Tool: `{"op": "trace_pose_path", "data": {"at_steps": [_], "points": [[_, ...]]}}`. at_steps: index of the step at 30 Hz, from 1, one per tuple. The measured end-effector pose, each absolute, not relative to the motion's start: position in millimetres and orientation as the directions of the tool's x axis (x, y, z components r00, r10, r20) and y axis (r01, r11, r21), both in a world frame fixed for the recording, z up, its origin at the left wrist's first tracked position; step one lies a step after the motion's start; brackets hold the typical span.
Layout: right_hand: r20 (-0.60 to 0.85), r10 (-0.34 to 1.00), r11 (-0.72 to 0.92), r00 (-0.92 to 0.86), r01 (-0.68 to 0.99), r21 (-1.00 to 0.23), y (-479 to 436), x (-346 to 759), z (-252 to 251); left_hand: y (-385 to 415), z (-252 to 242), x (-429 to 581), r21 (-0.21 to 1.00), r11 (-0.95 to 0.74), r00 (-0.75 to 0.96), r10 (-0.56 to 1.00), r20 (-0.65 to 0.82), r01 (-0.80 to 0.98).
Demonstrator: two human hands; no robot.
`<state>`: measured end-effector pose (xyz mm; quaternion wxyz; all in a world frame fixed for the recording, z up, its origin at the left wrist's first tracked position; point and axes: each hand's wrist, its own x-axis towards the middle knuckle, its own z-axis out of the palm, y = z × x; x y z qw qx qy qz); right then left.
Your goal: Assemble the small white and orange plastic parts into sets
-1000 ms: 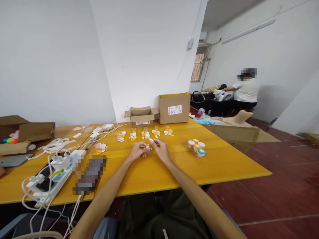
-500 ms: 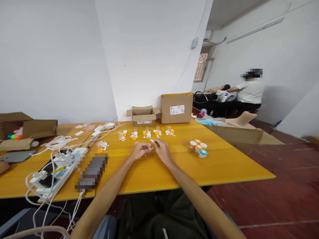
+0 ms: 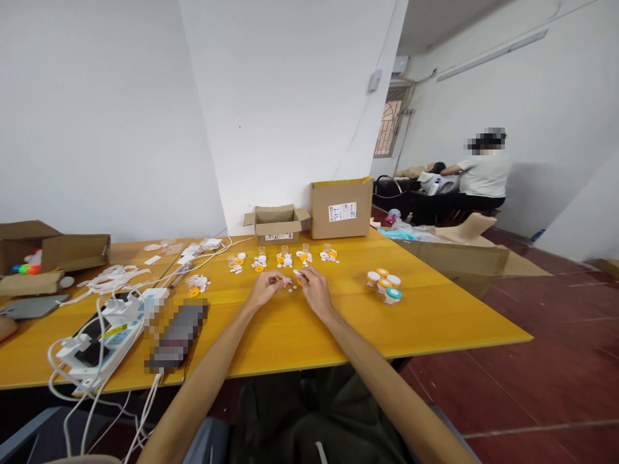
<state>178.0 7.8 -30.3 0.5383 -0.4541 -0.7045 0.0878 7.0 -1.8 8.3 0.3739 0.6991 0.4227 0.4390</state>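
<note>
Fingers of our left hand [image 3: 264, 290] are curled inward with the tips low over the tabletop [image 3: 435, 316]. From the head view we cannot tell whether they grip anything or only touch the white bits [image 3: 289, 284] lying loose just under them. On our right hand [image 3: 316, 291] the thumb and forefinger are pinched narrow on a small white piece [image 3: 296, 273], held at the fingertips just beside the left hand. Both hands sit close together near the middle of the tabletop, forearms reaching in from the near edge.

Just beyond the hands we see a row of small white and orange parts [image 3: 285, 260], set out in little groups across the tabletop. To the right, apart from the hands, stands a cluster of small jars [image 3: 384, 284] with orange, white and teal lids. Behind the row, against the wall, an open cardboard box [image 3: 276, 224] sits beside a taller closed box [image 3: 341, 208].

To our left a power strip [image 3: 104, 330] lies among white plugs and tangled cables, with a dark blurred object [image 3: 176, 335] beside it and more cartons [image 3: 53, 250] at the far left edge.

Across the room another person [image 3: 483, 175] in a white shirt sits facing away from us.
</note>
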Motion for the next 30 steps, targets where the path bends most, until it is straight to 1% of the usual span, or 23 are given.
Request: {"op": "trace_pose_path", "data": {"at_steps": [3,7,12,16,23,27,30], "points": [[0.659,0.752,0.513,0.016,0.615,-0.600,10,181,-32,0,9,4,0.859,-0.428,0.208,0.901,0.381,0.280],[0.628,0.778,0.453,0.006,0.687,-0.568,12,183,-35,4,8,2,0.841,-0.457,0.190,0.888,0.418,0.289],[0.642,0.758,0.513,-0.111,0.710,-0.483,10,177,-39,5,7,2,0.841,-0.455,0.182,0.890,0.418,0.294],[0.625,0.756,0.540,-0.193,0.724,-0.429,6,172,-39,4,8,3,0.847,-0.432,0.169,0.902,0.398,0.311],[0.609,0.731,0.595,-0.306,0.723,-0.351,1,172,-34,1,13,5,0.793,-0.448,0.133,0.891,0.434,0.413],[0.608,0.734,0.579,-0.301,0.745,-0.330,1,172,-32,0,12,4,0.734,-0.486,0.162,0.867,0.470,0.475],[0.610,0.753,0.538,-0.248,0.766,-0.353,2,174,-31,1,9,3,0.664,-0.516,0.207,0.847,0.489,0.541]]}}
